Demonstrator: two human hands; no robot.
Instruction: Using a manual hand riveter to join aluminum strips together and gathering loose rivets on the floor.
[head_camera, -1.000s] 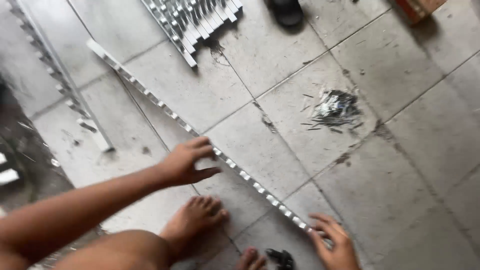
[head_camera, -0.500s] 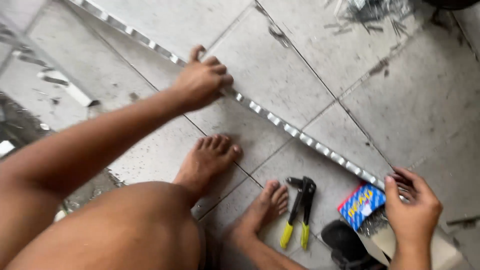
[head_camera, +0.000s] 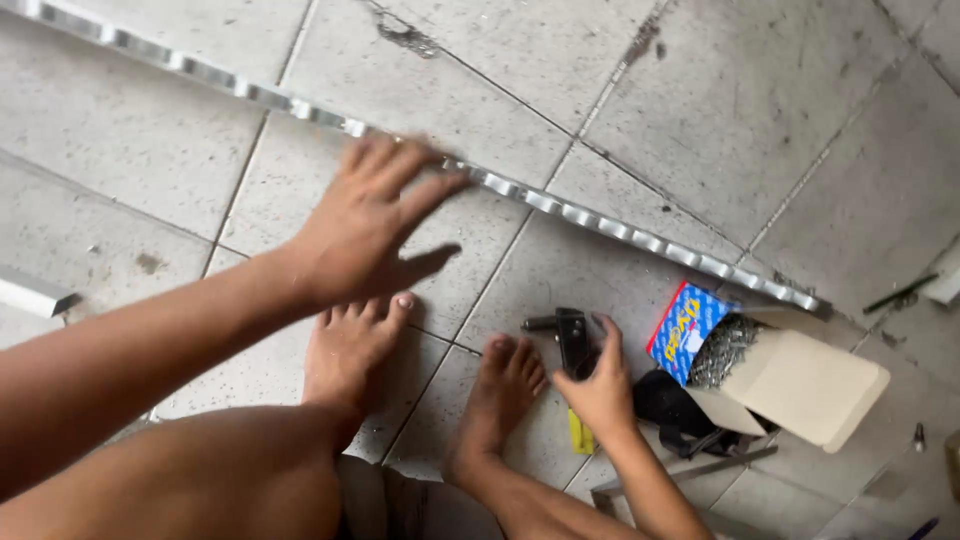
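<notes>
A long perforated metal strip (head_camera: 600, 225) lies diagonally across the tiled floor. My left hand (head_camera: 365, 225) hovers flat over it with fingers spread, fingertips at the strip. My right hand (head_camera: 600, 385) has come down on a black riveting tool with yellow handles (head_camera: 572, 345) lying on the floor between my bare feet and an open box; its fingers curl around the tool. My left foot (head_camera: 350, 350) and right foot (head_camera: 500, 395) rest on the tiles.
An open cardboard box (head_camera: 790, 385) of small metal rivets, with a blue and red side, sits right of the tool. A dark object (head_camera: 665, 405) lies under it. A short metal piece (head_camera: 35, 295) lies at the left edge.
The view has shifted down and left. My right hand left the strip's end and dropped onto the riveting tool. My left hand opened flat over the strip.
</notes>
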